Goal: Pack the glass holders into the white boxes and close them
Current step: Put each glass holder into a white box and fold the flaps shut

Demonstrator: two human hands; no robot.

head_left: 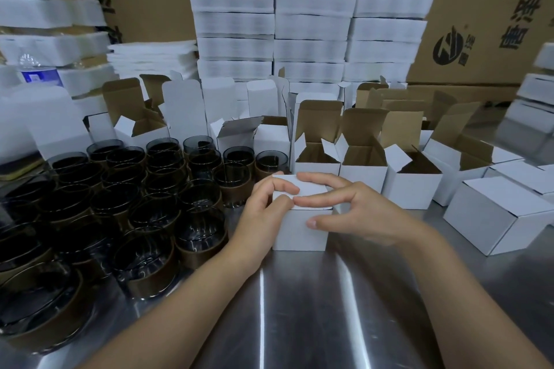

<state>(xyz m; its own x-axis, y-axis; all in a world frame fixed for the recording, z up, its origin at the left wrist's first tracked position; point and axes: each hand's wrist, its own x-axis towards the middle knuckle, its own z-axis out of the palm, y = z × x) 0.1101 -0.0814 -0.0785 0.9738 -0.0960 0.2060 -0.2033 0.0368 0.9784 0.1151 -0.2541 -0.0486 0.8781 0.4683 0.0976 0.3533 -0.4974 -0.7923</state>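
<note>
1. The step in hand looks like the closing of one white box (299, 229), which stands upright on the steel tabletop (299, 308) in front of the person, its lid folded down flat
2. The left hand (266, 204) grips the box's upper left corner, fingers curled over the lid and thumb on the front face; the right hand (350, 207) lays its forefinger along the lid and sets its thumb on the front face, pinching the front edge between them
3. Whether a holder sits inside cannot be seen, as the lid hides it; the tuck flap seems home or nearly so
4. The glass holders (150, 189), dark with brown bands, stand crowded on the tabletop to the left, the nearest just beside the left hand
5. Open boxes (362, 165) wait in a row just behind the held one, lids raised; closed boxes (494, 216) lie to the right
6. The next move likely calls for a last press along the front edge, then setting this box aside with the closed ones, and reaching left for a holder to lower upright into an open box, gently, since glass standing this close together could knock
</note>
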